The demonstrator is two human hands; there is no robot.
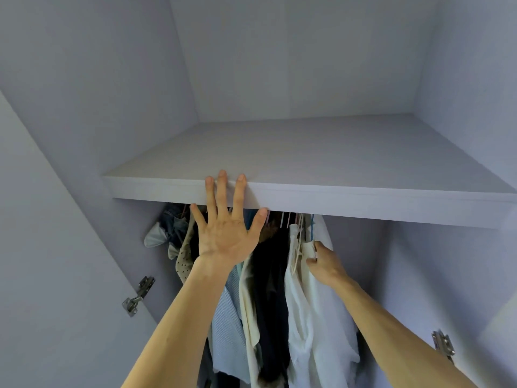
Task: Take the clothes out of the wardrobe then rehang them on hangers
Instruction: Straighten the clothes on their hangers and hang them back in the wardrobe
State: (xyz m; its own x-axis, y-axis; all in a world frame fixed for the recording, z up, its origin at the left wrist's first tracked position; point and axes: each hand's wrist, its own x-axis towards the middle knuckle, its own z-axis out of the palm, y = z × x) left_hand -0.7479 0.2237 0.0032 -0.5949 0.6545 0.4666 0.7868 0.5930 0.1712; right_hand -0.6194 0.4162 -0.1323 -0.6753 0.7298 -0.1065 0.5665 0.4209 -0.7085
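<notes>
Several garments hang packed under the wardrobe shelf [363, 203]: a white garment [316, 317] at the right, a dark one [271, 289] in the middle, a striped pale-blue shirt [226, 326] and a dotted beige piece [183, 259] further left. Hanger hooks [291, 218] show just below the shelf edge; the rail is hidden. My left hand [226, 231] is spread flat, fingertips resting on the shelf's front edge. My right hand [326, 263] reaches in at the right and pinches the top of the white garment by its hanger.
The shelf above the clothes is bare. An open door panel stands at the left with a metal hinge [138, 296]; another hinge [443, 344] sits at the lower right. Wardrobe side walls close in on both sides.
</notes>
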